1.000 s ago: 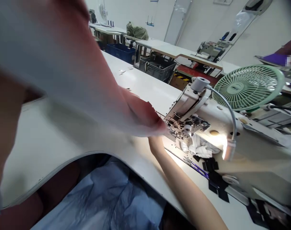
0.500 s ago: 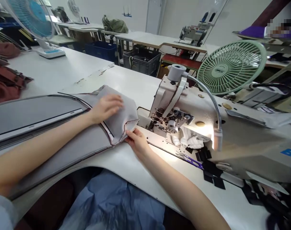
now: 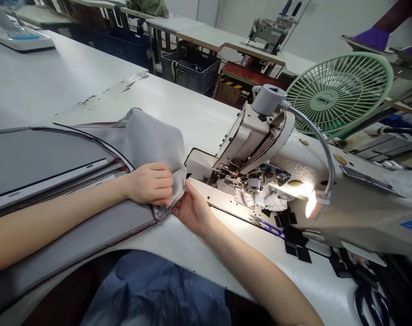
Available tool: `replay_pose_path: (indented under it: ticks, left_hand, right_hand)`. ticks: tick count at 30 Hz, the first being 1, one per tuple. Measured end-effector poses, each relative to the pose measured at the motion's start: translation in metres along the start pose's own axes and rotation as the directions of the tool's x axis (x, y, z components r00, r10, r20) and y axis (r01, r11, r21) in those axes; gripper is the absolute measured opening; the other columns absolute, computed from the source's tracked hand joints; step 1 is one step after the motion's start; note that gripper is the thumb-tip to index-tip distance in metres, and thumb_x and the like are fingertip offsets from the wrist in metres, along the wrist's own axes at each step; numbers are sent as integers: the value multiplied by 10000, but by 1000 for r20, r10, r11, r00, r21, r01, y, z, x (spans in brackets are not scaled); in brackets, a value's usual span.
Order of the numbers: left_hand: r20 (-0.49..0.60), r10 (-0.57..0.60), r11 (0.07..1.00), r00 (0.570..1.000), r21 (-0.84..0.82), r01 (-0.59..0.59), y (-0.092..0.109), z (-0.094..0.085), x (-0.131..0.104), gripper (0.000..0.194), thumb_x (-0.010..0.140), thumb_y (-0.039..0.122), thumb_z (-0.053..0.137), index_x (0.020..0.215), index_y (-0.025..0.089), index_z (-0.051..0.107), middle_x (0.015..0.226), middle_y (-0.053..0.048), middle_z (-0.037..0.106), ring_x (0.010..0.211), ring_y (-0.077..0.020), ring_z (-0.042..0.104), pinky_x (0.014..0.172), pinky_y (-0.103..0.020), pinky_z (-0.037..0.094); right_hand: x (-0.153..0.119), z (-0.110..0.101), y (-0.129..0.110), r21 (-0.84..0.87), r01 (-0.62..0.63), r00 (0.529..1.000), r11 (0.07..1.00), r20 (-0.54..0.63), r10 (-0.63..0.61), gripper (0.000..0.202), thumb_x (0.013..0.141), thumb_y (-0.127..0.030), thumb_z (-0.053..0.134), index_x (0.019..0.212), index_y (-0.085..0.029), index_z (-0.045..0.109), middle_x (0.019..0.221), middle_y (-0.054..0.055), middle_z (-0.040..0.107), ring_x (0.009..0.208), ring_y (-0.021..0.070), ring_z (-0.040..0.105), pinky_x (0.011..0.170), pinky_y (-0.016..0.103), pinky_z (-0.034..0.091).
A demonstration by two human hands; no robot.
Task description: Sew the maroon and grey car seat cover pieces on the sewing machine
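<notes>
A large grey fabric piece (image 3: 154, 136) with dark piped seams and a light strip lies across the left of the table, its right end bunched up. My left hand (image 3: 153, 184) is closed over the cloth near that end, knuckles up, fingertips hidden in the folds. Close beside it, my right hand (image 3: 194, 208) pinches the lower right corner of the fabric at the seam edge. Just right of the cloth stands a sewing machine (image 3: 260, 136), its lamp (image 3: 314, 206) lit; the fabric is apart from the needle area.
Purple thread snips (image 3: 270, 227) and black fabric scraps (image 3: 299, 246) lie before the machine, with white cloth (image 3: 275, 201) under its arm. A green fan (image 3: 338, 97) stands behind it. Farther back are a grey crate (image 3: 192, 70) and another machine (image 3: 270, 34).
My left hand has come down from above the fabric and closed on it beside the right hand. The fabric's end has bunched and shifted slightly. The camera view has tilted down.
</notes>
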State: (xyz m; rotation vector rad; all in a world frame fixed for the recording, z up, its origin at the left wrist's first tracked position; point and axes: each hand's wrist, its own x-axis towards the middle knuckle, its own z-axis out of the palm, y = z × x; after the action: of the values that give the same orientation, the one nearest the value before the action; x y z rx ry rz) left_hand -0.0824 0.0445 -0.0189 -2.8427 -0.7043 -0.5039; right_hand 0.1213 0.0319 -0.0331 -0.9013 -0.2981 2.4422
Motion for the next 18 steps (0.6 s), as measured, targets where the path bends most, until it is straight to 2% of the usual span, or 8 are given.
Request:
replay_pose_path:
  ticks: [3, 5, 7, 9, 12, 14, 16, 18]
  left_hand:
    - [-54, 47, 999, 997, -6, -47, 6, -3, -10, 523, 1026, 552, 303, 701, 254, 584, 720, -27, 663, 712, -191, 605, 669, -359, 435]
    - [-100, 29, 999, 995, -18, -31, 10, -16, -9, 492, 1027, 530, 327, 722, 248, 591, 737, -32, 653, 744, -195, 600, 698, -356, 448]
    - [-113, -141, 990, 984, -46, 136, 12, -34, 3, 405, 1031, 449, 345, 855, 237, 642, 891, -55, 678, 857, -200, 610, 780, -345, 482]
    - [-67, -375, 927, 925, -59, 371, 11, -53, 23, 364, 1022, 371, 340, 1093, 212, 660, 1181, -90, 658, 1027, -219, 600, 861, -344, 498]
    - [106, -407, 910, 907, -42, 413, 2, -62, 56, 394, 1001, 339, 352, 1163, 211, 687, 1394, -76, 594, 1227, -274, 525, 992, -400, 449]
    - [300, -288, 934, 909, -120, 336, -8, -56, 70, 399, 996, 338, 370, 937, 228, 748, 1188, -49, 718, 1167, -260, 572, 1038, -407, 403]
    - [476, -247, 897, 844, -216, 385, -20, -46, 74, 472, 1008, 380, 370, 750, 220, 732, 858, -39, 757, 929, -210, 647, 962, -352, 432]
    - [596, -254, 816, 762, -292, 500, -30, -38, 70, 504, 1006, 449, 385, 729, 210, 731, 732, -32, 733, 770, -180, 642, 833, -289, 462]
  right_hand:
    - [4, 8, 2, -78, -34, 998, 996, 46, 38, 358, 875, -558, 661, 886, -201, 630, 657, -28, 603, 574, 135, 524, 577, 260, 471]
    - [6, 13, 3, -146, 86, 996, 986, 47, -80, 357, 780, -522, 765, 819, -219, 580, 628, -52, 565, 551, 124, 485, 554, 254, 450]
    - [5, 19, 5, -258, 264, 964, 929, 59, -258, 372, 741, -495, 792, 827, -227, 549, 652, -64, 550, 564, 114, 480, 548, 242, 435]
    - [3, 24, 9, -418, 391, 916, 820, 89, -391, 355, 775, -498, 741, 869, -233, 525, 666, -71, 530, 563, 111, 480, 534, 238, 418]
    - [-2, 27, 16, -641, 461, 857, 614, 140, -497, 268, 830, -446, 650, 890, -241, 488, 636, -84, 464, 531, 110, 437, 506, 242, 389]
    - [-5, 23, 17, -729, 457, 833, 510, 148, -534, 209, 828, -389, 621, 875, -242, 480, 611, -88, 433, 524, 111, 416, 502, 243, 371]
    - [-7, 15, 15, -776, 435, 820, 456, 133, -557, 163, 817, -350, 602, 863, -241, 490, 593, -88, 428, 523, 110, 416, 505, 239, 354]
    - [-10, 5, 10, -790, 420, 826, 446, 129, -549, 137, 812, -335, 591, 880, -243, 517, 586, -90, 442, 515, 109, 425, 502, 232, 344]
